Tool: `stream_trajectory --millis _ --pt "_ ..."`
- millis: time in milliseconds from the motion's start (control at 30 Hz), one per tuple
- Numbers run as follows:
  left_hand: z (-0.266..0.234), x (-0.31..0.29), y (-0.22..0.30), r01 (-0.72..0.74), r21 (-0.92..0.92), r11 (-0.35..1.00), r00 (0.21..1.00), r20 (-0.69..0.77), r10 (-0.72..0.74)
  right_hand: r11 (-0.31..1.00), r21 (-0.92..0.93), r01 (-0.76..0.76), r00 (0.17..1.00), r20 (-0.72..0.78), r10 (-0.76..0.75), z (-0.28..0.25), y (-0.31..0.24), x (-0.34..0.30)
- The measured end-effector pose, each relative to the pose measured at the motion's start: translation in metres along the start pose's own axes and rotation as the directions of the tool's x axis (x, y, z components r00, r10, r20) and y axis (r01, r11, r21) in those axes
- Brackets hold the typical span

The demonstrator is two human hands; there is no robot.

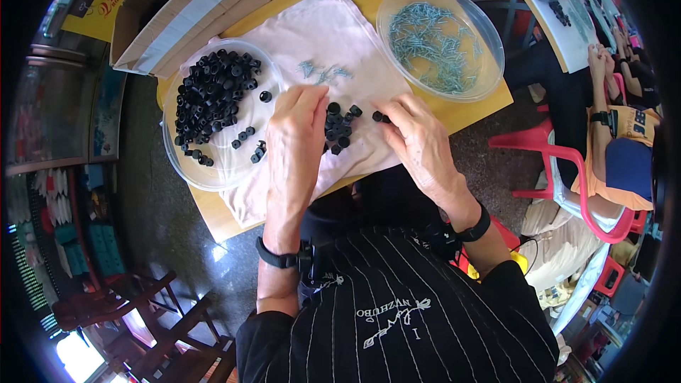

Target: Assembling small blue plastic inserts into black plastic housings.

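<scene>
cloth (347,35), beneath left fingers (305,99) and right fingers (401,117): plain pale pink. loose knobs (340,128), between them: black. piece (380,117), at the right fingers: black. loose screws (325,73), just beyond the left fingers: silvery blue-grey. heaped knobs (213,92), left of the left fingers: black. tub (498,64), beyond the right fingers: clear. shirt (404,284), nearer the body than all fingers: black, white-striped.

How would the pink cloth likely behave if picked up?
The pink cloth is probably floppy, as its wrinkles suggest. The clear round tray overlapping it would likely pin one side. The loose metal fasteners on it would probably slide as it tilts.
</scene>
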State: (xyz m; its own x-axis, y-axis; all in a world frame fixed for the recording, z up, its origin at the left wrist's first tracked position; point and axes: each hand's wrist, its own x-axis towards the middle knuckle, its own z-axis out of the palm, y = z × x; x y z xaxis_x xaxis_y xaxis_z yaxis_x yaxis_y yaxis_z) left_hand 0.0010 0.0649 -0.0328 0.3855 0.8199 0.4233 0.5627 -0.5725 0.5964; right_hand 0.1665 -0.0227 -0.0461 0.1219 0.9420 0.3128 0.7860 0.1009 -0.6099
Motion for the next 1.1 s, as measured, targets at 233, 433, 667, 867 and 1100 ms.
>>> stream_trajectory --millis 233,433,667,867,1100 --pt "0.019 0.024 -0.009 -0.081 0.154 0.985 0.986 0.154 0.058 0.958 0.253 -0.137 0.99 0.016 0.137 -0.002 0.012 -0.011" --pt "0.02 0.028 -0.01 -0.185 0.251 0.95 0.966 0.224 0.129 0.974 0.224 -0.041 0.999 -0.008 0.044 0.0 0.017 -0.011" --pt "0.021 0.025 -0.01 -0.108 -0.003 0.994 0.99 0.091 0.108 0.915 0.389 -0.104 0.993 -0.003 0.114 -0.002 0.013 -0.012" --pt "0.019 0.02 -0.013 0.145 -0.199 0.969 0.983 0.138 -0.119 0.997 0.074 0.03 0.999 0.014 -0.031 -0.011 0.009 -0.011" --pt "0.023 0.02 -0.017 0.301 -0.517 0.801 0.954 0.166 -0.251 0.994 -0.084 0.075 0.993 0.092 -0.068 -0.017 0.003 -0.012"
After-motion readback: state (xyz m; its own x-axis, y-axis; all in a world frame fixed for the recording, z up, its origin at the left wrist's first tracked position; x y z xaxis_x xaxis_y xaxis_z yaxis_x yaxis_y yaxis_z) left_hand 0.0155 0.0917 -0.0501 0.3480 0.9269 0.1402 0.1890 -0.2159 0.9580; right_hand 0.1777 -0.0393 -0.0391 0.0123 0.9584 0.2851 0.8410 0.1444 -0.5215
